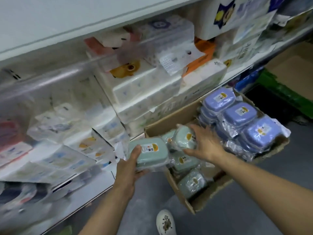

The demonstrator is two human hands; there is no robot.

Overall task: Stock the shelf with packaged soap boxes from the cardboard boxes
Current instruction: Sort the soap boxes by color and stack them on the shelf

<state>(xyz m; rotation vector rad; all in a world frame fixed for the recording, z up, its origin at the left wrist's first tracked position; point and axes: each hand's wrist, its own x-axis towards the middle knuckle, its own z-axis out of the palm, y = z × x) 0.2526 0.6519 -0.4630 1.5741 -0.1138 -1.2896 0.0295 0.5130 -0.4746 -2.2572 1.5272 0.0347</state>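
Soap boxes [148,152] (green) fill each hand [126,168].

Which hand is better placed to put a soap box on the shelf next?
Left. The left hand already holds a green soap box clear of the carton, beside the shelf. The right hand grips another box over the carton.

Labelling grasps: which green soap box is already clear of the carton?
The green plastic-wrapped soap box gripped by the left hand; the other green ones remain over the cardboard carton.
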